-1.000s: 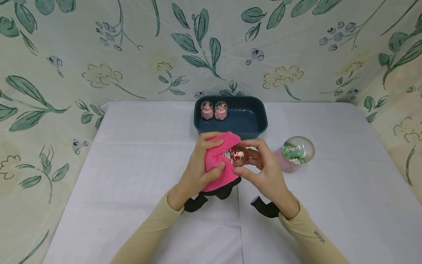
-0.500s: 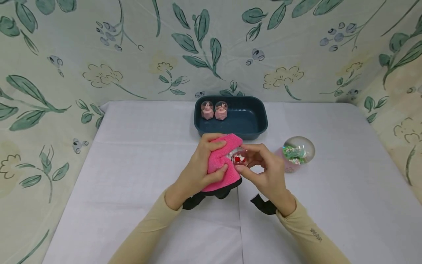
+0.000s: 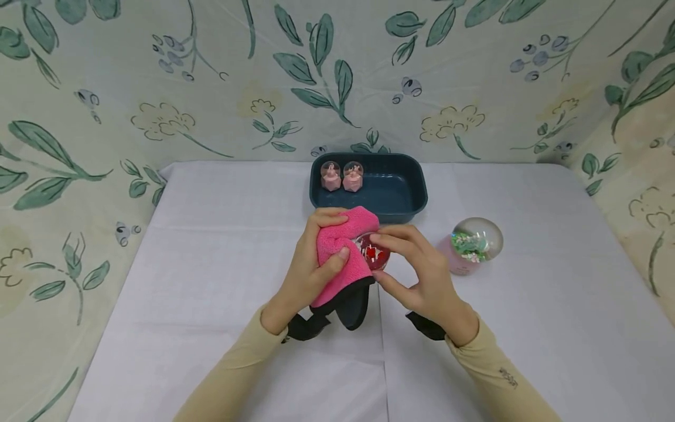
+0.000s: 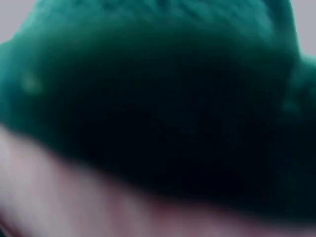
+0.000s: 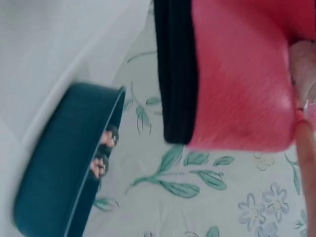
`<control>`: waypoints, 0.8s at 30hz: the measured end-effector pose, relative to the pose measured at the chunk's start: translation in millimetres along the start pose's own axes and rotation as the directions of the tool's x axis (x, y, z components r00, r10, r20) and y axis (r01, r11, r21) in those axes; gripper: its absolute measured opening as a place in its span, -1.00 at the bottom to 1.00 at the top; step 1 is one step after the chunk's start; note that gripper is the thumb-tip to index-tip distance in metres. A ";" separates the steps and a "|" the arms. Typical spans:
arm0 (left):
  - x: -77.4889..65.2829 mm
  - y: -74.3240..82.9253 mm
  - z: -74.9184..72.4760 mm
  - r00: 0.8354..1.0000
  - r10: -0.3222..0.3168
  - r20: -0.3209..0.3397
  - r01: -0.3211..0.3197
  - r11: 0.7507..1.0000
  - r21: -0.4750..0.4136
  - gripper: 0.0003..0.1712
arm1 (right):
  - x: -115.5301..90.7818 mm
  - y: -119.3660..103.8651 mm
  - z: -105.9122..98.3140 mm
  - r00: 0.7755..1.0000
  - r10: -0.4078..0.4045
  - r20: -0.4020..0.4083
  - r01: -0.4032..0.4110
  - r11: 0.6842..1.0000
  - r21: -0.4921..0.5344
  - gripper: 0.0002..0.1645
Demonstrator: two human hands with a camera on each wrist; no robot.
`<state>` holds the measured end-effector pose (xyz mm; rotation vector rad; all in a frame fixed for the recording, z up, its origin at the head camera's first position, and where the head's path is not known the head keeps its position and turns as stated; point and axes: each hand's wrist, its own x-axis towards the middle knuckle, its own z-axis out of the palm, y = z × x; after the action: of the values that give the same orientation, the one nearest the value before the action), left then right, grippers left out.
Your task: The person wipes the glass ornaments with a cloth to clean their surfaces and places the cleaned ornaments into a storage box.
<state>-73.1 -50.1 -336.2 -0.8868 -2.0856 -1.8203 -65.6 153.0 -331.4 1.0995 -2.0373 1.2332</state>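
My left hand [image 3: 311,264] grips a folded pink cloth [image 3: 345,234] with a black edge, wrapped about one end of a small snow globe [image 3: 372,253]. Red and white shapes show inside the globe's clear dome, which lies sideways and faces right; its base is hidden in the cloth. With thumb and fingertips my right hand [image 3: 424,275] pinches the dome. The right wrist view has the cloth [image 5: 242,79] close up and just a sliver of the globe [image 5: 311,109] at its edge. Dark teal fuzzy fabric [image 4: 148,24] fills most of the blurred left wrist view.
Behind the hands stands a dark blue tray [image 3: 401,217] with two small pink snow globes [image 3: 330,176] at its left end. A larger snow globe [image 3: 471,246] with a pink base and green filling sits to the right on the white tablecloth [image 3: 221,234]. Floral fabric [image 3: 369,70] hangs behind.
Both the cloth and globe have shifted slightly left, and more of the cloth's dark underside hangs down. The right fingers have changed position on the dome, which has turned.
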 end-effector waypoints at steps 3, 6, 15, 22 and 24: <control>-0.7 0.5 -0.6 1.000 0.001 0.015 -0.001 1.000 -0.015 -0.40 | 0.8 0.5 -1.5 0.998 -0.060 0.012 0.061 0.997 -0.051 -0.40; -0.9 -1.1 0.5 0.996 0.069 0.057 -0.070 0.997 0.023 -0.36 | -2.1 -0.5 0.0 1.000 -0.002 -0.027 0.001 1.000 -0.028 -0.36; -1.6 -7.1 2.7 0.955 0.253 0.151 -0.279 0.943 0.180 -0.28 | -9.1 -10.3 11.5 0.862 0.505 -0.040 -0.454 0.806 0.379 -0.73; -3.3 -4.2 1.8 0.998 0.062 0.013 -0.063 0.998 0.018 -0.42 | -7.2 -6.4 6.1 0.969 0.246 0.002 -0.245 0.966 0.078 -0.28; -2.6 -2.8 -0.7 1.000 -0.008 0.002 0.008 0.999 -0.036 -0.43 | -6.1 -4.5 3.7 0.989 0.145 0.033 -0.146 0.989 0.024 -0.28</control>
<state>-72.9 -51.6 -339.8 -0.8903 -2.0662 -1.8677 -58.6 150.8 -335.5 1.0023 -2.1630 1.3249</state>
